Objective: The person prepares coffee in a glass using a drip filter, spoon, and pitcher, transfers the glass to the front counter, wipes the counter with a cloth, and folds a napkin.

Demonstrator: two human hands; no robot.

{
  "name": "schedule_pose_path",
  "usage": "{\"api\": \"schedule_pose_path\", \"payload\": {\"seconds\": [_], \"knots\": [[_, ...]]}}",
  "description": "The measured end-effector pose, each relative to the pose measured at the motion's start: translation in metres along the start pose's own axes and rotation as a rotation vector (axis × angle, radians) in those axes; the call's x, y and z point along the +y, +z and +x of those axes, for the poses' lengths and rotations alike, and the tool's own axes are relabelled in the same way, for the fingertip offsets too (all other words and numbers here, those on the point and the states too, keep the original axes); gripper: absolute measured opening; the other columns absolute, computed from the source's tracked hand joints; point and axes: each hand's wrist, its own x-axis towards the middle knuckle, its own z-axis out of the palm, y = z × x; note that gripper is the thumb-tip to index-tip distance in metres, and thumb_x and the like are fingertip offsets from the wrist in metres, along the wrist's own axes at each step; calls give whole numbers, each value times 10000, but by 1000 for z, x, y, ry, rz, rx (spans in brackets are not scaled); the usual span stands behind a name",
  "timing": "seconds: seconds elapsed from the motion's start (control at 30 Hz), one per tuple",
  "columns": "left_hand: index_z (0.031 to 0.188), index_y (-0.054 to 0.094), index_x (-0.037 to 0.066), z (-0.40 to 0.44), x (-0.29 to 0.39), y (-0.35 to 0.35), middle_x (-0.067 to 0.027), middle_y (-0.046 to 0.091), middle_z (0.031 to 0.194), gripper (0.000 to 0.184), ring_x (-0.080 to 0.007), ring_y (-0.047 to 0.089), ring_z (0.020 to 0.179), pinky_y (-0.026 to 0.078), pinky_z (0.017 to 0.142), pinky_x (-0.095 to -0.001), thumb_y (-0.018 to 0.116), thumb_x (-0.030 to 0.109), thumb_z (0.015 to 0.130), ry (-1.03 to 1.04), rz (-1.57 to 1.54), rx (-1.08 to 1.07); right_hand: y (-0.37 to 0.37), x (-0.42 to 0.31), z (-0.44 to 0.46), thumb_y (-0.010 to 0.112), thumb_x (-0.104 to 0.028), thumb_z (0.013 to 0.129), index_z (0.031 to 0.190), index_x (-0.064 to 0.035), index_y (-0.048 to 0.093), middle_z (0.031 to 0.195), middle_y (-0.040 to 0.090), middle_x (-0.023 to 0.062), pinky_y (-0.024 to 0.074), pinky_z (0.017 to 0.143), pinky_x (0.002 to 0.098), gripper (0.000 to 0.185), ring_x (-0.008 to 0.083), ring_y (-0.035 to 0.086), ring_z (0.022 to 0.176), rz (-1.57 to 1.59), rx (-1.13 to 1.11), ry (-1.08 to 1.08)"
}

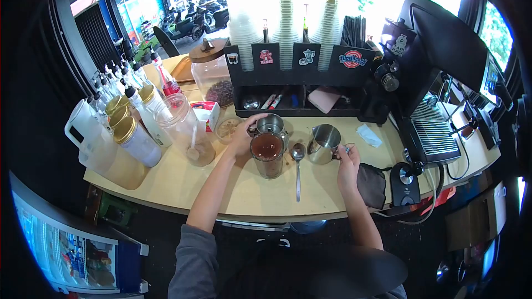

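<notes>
My left hand is closed at the left side of a small metal cup, its fingers reaching to the rim. Directly in front of that cup stands a glass of reddish-brown drink, hiding the cup's lower part. To the right, my right hand grips the handle of a steel milk pitcher, which appears to rest upright on the counter. Between the glass and the pitcher lies a metal spoon, bowl end away from me.
Clear plastic jar, gold-lidded jars and a pale jug crowd the left. A black organizer with stacked cups spans the back. An espresso machine, a black cloth and a tamper stand right.
</notes>
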Motion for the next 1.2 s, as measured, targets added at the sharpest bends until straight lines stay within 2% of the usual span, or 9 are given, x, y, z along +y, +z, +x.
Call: {"api": "schedule_pose_path", "payload": {"seconds": [0.2,0.4,0.47,0.6,0.67,0.7,0.83,1.07,1.2], "knots": [[1303,503,64,-4,8,3,-83,620,1174,704,-158,590,1069,469,935,-303,827,85,679,44,165,-31,0,1,1,585,-83,921,784,-101,425,719,453,-35,366,688,233,211,62,451,701,-5,0,-9],[1295,493,40,-6,-5,-2,-95,589,1233,666,-177,566,1129,453,965,-307,802,55,705,-119,3,8,0,2,0,584,-83,921,790,-97,429,729,446,-37,364,677,231,203,60,436,707,-26,-2,-13],[1345,455,41,-12,-14,-10,-106,523,1313,522,-206,484,1233,383,1044,-338,654,157,876,43,89,52,1,-1,-1,583,-83,922,796,-94,435,734,448,-36,364,679,231,195,61,438,712,-43,-1,-12],[1359,417,17,-32,12,-17,-115,493,1334,507,-212,471,1249,361,1063,-343,593,227,932,4,113,278,4,-4,-4,570,-103,930,852,-77,462,749,468,-24,375,708,232,136,72,461,730,-73,6,-33],[1337,423,-2,-51,24,6,-131,498,1316,496,-222,478,1242,378,1046,-343,608,140,899,48,-164,424,5,-3,-7,561,-119,935,874,-73,469,749,485,-17,379,728,233,120,77,483,740,-83,15,-37],[1354,385,-8,-57,33,19,-137,495,1302,662,-227,486,1228,365,1057,-346,723,167,812,83,-296,399,5,-3,-8,561,-114,936,896,-73,471,768,484,-17,377,734,228,106,75,480,752,-92,7,-53],[1372,323,18,-69,40,48,-124,512,1263,976,-217,493,1218,387,1043,-353,889,180,594,48,-105,279,3,0,-9,558,-86,935,978,-64,472,858,485,-4,379,759,222,99,75,478,802,-146,-1,-74],[1267,439,18,-71,39,62,-113,561,1197,794,-208,567,1108,453,963,-356,872,154,616,-29,8,235,6,-8,-15,565,-136,938,1104,-33,451,1011,502,51,431,743,242,226,77,513,844,-302,32,-242],[1193,502,15,-71,41,66,-104,603,1130,701,-192,594,1053,471,933,-348,871,148,612,-31,-22,307,3,-6,-21,587,-151,919,1162,-26,449,1141,475,88,414,831,299,306,144,498,988,-406,129,-294]]}}
